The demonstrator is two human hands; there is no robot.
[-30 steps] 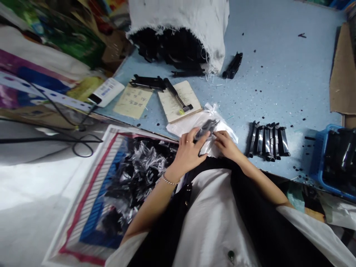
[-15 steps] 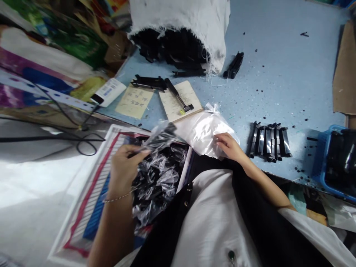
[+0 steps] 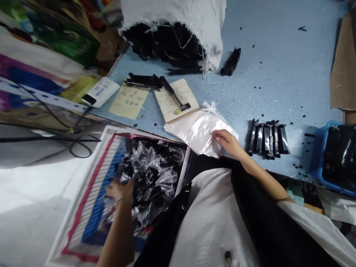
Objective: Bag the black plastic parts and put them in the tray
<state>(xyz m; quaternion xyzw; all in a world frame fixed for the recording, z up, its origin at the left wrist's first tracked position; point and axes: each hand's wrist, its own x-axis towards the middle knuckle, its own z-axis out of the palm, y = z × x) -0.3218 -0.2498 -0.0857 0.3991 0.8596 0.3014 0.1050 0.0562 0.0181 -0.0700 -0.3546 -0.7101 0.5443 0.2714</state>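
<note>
My left hand [image 3: 120, 190] is low inside the white-rimmed crate [image 3: 83, 207], fingers closed around a clear plastic bag with black parts [image 3: 125, 173]; blur and the bags partly hide the fingertips. Beside it lies a heap of bagged black parts [image 3: 155, 170]. My right hand [image 3: 226, 141] rests on a stack of clear plastic bags [image 3: 194, 129] at the table's front edge, its fingers stretched out and slightly apart on the film. To the right of that hand, several black clip-like parts [image 3: 268, 139] lie side by side in a row.
A white woven sack [image 3: 178, 11] spills black parts at the back. A small hammer [image 3: 175, 94] lies on a wooden block [image 3: 164, 105], near a handwritten yellow note [image 3: 129, 100]. At right stands a blue basket [image 3: 322, 155] of black parts. Cables [image 3: 50, 139] run at left.
My left hand has carried the bag of black parts from above the crate down and left into it. My right hand stays on the plastic bags, its fingers slightly shifted.
</note>
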